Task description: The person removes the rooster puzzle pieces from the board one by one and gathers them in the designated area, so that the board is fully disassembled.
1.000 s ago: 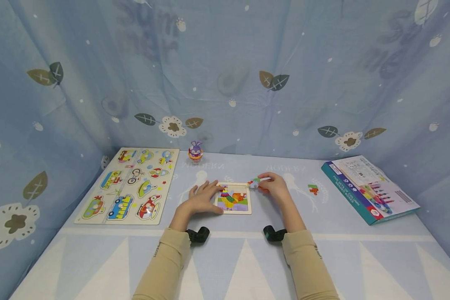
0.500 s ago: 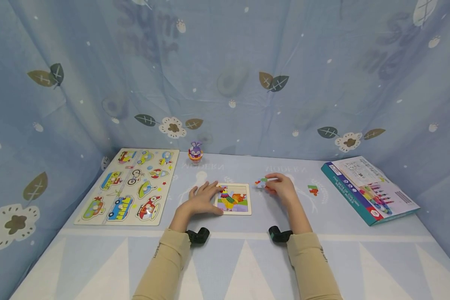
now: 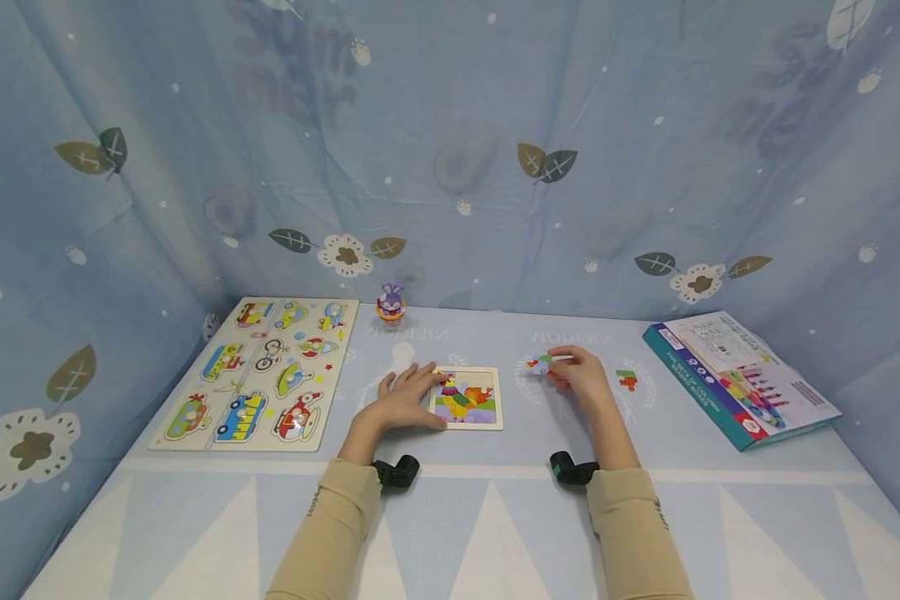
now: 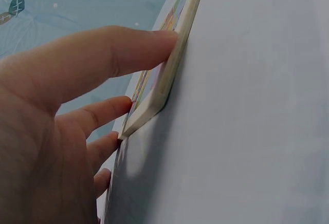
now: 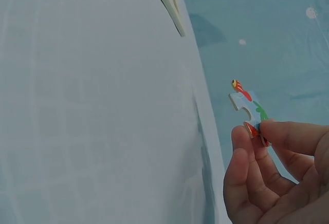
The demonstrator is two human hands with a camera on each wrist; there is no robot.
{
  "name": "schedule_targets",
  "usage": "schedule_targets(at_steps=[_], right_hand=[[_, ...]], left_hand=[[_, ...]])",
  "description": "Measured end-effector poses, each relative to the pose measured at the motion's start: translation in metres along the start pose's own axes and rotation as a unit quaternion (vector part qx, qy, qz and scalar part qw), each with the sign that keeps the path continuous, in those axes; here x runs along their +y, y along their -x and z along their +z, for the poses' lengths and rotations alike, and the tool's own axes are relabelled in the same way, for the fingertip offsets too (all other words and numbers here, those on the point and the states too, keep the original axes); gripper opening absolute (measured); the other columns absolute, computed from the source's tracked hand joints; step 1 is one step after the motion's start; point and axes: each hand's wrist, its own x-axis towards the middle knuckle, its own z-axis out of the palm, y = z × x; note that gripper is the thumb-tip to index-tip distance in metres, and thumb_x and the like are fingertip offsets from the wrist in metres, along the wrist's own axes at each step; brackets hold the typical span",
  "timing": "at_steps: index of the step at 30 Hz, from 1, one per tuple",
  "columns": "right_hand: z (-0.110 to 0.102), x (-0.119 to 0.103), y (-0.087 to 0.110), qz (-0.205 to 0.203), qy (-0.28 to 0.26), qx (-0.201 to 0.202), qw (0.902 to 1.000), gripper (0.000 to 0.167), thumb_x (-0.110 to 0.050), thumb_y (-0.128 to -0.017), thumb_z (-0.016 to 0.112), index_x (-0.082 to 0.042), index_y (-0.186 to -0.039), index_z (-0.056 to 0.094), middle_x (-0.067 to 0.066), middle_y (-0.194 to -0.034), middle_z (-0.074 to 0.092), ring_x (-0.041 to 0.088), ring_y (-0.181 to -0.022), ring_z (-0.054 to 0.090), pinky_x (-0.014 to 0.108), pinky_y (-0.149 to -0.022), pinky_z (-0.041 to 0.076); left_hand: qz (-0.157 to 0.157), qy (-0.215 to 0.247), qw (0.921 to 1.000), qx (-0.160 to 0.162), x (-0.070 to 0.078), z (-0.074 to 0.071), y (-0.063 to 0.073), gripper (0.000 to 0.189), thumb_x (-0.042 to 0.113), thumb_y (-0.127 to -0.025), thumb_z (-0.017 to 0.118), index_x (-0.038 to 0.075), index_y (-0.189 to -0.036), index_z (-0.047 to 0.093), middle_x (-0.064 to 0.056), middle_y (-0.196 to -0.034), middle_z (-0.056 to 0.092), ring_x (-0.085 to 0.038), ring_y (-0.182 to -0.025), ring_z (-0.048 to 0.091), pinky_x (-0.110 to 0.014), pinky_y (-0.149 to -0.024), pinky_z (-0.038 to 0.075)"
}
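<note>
A small wooden jigsaw tray [image 3: 498, 400] with a colourful rooster picture lies flat on the table. My left hand [image 3: 401, 400] rests at its left side with fingers spread. In the left wrist view, the thumb [image 4: 139, 52] presses on the tray's edge and the other fingertips touch near its corner. To the right of the tray, my right hand [image 3: 581, 379] pinches a jigsaw piece [image 3: 538, 365] between thumb and fingers. The right wrist view shows this piece [image 5: 247, 103] as light blue with red and green, held above the table. Farther right lies another green-and-red jigsaw piece [image 3: 626, 380].
A large vehicle peg puzzle board [image 3: 258, 375] lies at the left. At the back stands a small purple rabbit figure [image 3: 392, 305]. A teal-edged toy box [image 3: 742, 379] lies at the right. A patterned blue curtain [image 3: 450, 167] hangs behind the table.
My right hand has moved to the right, away from the tray's upper right corner, with the jigsaw piece still pinched. The left hand and the tray have stayed in place.
</note>
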Motion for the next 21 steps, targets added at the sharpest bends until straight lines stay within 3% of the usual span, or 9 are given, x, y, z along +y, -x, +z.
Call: schedule_targets(at_steps=[21], right_hand=[[-0.021,0.004,0.003,0.009,-0.021,0.026,0.9994,0.039,-0.005,-0.089,0.057,0.003,-0.126,0.050,0.001,-0.084,0.057,0.004,-0.070,0.061,0.019,-0.068,0.051]], left_hand=[[0.003,0.008,1.0000,0.004,-0.002,0.001,-0.001,0.078,0.036,-0.067,0.073,0.020,-0.138,0.044,-0.003,-0.153,0.021,-0.030,-0.141,0.010,-0.057,-0.107,0.001]])
